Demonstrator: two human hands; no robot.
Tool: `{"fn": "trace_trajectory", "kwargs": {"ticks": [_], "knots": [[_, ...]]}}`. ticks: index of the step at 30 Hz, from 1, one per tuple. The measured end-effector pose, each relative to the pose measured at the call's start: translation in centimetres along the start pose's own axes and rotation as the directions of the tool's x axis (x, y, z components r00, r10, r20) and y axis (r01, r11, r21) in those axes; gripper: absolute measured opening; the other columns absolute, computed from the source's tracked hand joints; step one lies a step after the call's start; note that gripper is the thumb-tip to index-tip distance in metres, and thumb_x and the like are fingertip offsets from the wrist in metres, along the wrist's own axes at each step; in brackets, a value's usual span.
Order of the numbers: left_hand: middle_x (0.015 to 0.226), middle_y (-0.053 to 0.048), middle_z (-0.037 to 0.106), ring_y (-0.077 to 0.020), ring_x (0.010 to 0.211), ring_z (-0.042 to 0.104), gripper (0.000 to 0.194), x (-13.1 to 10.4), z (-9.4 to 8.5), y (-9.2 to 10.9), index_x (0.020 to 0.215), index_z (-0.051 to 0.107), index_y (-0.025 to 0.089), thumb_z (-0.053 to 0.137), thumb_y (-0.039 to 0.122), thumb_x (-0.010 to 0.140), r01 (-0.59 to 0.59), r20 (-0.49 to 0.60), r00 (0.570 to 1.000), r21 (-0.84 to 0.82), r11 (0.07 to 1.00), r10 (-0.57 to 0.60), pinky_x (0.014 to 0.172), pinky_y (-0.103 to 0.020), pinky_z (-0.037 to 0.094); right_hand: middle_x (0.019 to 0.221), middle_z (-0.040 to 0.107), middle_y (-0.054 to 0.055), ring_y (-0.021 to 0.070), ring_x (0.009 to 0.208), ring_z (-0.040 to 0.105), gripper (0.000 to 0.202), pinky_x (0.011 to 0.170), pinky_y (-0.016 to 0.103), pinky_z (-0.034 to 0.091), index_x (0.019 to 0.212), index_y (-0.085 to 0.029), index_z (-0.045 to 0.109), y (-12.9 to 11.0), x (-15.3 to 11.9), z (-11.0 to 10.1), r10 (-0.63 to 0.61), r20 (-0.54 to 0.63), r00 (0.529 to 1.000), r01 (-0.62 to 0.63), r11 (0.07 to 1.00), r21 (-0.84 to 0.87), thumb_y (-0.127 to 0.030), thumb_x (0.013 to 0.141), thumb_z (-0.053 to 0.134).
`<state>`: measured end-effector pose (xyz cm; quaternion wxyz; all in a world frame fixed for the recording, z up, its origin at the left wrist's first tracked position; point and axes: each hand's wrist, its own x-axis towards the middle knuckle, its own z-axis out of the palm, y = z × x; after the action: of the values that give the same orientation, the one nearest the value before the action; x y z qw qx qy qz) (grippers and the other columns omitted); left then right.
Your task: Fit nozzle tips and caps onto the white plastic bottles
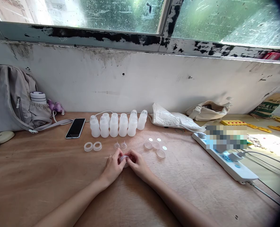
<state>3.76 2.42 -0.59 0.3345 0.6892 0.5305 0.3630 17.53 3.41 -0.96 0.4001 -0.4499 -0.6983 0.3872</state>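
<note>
Translucent ring [124,157] is held between both hands, just above the bench [59,176], well in from the far edge. It is pinched between thumb and fingertips of the left hand [113,164] and the right hand [138,161]; the fingers are closed on it from both sides. Inside of the ring is mostly covered, so whether a teat is seated can't be told.

Two loose rings [88,150] are laid to the left, two teats [120,145] just beyond the hands, three clear caps [161,153] and white discs [164,148] to the right. Frosted bottles [113,126] are grouped toward the far edge.

Step looks like fine two-handed fitting. Pressure is best spread evenly round the rim, thumbs opposed, nothing forced. If the part tilts, it should be re-squared first. Soft plastic probably flexes, so a light grip is advised.
</note>
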Motion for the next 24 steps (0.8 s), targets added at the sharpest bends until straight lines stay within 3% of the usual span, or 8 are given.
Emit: {"fn": "trace_trajectory", "kwargs": {"ticks": [5, 9, 12, 15, 24], "knots": [[0.056, 0.005, 0.053, -0.0107, 0.047, 0.052, 0.009, -0.16, -0.03, 0.24, 0.075, 0.043, 0.021, 0.043, 0.029, 0.078, 0.016, -0.036, 0.999, -0.009, 1.000, -0.016, 0.049, -0.020, 0.037, 0.071, 0.058, 0.001, 0.0105, 0.059, 0.047, 0.013, 0.055, 0.022, 0.040, 0.084, -0.016, 0.058, -0.03, -0.12, -0.20, 0.003, -0.011, 1.000, -0.002, 0.999, 0.034, -0.022, 0.077, 0.048], [0.062, 0.003, 0.057, -0.0118, 0.052, 0.056, 0.013, -0.14, -0.02, 0.30, 0.082, 0.044, 0.021, 0.041, 0.034, 0.081, 0.023, -0.064, 0.997, -0.103, 0.994, -0.030, 0.049, -0.021, 0.041, 0.075, 0.057, 0.001, 0.0113, 0.062, 0.051, 0.020, 0.056, 0.023, 0.044, 0.092, -0.017, 0.054, 0.30, -0.19, -0.24, 0.046, -0.006, 0.999, -0.044, 0.985, 0.167, -0.031, 0.077, 0.052], [0.062, 0.003, 0.058, -0.0121, 0.050, 0.056, 0.018, 0.05, -0.03, 0.26, 0.088, 0.047, 0.021, 0.042, 0.036, 0.080, 0.055, -0.019, 0.998, -0.171, 0.984, -0.059, 0.045, -0.020, 0.042, 0.072, 0.056, 0.001, 0.0113, 0.059, 0.052, 0.021, 0.054, 0.023, 0.044, 0.087, -0.017, 0.053, 0.49, -0.21, -0.15, 0.072, 0.005, 0.997, -0.071, 0.972, 0.222, -0.035, 0.078, 0.052], [0.062, 0.002, 0.060, -0.0123, 0.047, 0.057, 0.021, 0.20, -0.09, 0.18, 0.091, 0.050, 0.021, 0.043, 0.037, 0.080, 0.081, 0.033, 0.997, -0.199, 0.977, -0.076, 0.042, -0.020, 0.042, 0.065, 0.055, -0.001, 0.0100, 0.053, 0.049, 0.022, 0.048, 0.021, 0.041, 0.085, -0.016, 0.054, 0.59, -0.23, -0.11, 0.082, 0.001, 0.997, -0.081, 0.982, 0.173, -0.037, 0.078, 0.051], [0.054, 0.003, 0.059, -0.0122, 0.046, 0.057, 0.010, -0.08, -0.15, 0.36, 0.080, 0.047, 0.020, 0.043, 0.030, 0.080, 0.006, 0.007, 1.000, -0.017, 1.000, -0.006, 0.051, -0.022, 0.041, 0.062, 0.055, 0.000, 0.0092, 0.051, 0.047, 0.021, 0.046, 0.020, 0.038, 0.081, -0.015, 0.056, 0.80, -0.23, -0.09, 0.059, 0.040, 0.997, -0.063, 0.992, 0.110, -0.035, 0.080, 0.050]]}}
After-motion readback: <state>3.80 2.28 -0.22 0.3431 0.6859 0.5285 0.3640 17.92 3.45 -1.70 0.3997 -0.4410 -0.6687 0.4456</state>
